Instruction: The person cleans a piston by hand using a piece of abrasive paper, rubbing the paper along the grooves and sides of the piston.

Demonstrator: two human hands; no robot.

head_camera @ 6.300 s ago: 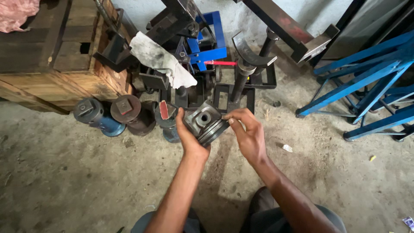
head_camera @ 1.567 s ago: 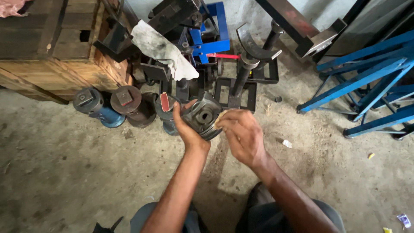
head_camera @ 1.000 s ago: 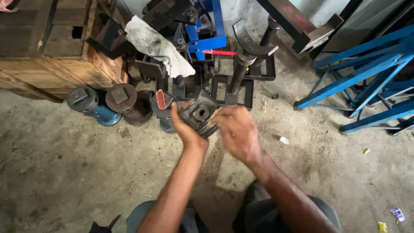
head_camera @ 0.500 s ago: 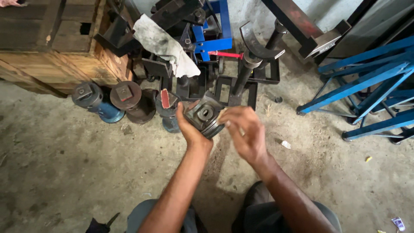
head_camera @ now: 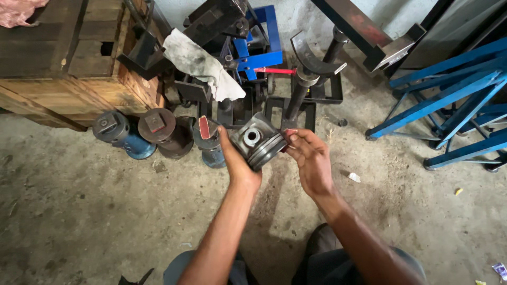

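We observe both forearms extended forward from the bottom edge of the view, bare and converging toward the centre. Our left hand (head_camera: 237,158) is raised with the wrist bent back, palm turned right, fingers and thumb wrapped closed in a firm grasp. Our right hand (head_camera: 311,161) sits just beside it, palm facing left, fingers half curled and loosely spread, fingertips (head_camera: 289,141) pointing toward the left hand.

Dusty concrete floor (head_camera: 79,211), wooden crate (head_camera: 63,63), blue metal stands (head_camera: 454,100).
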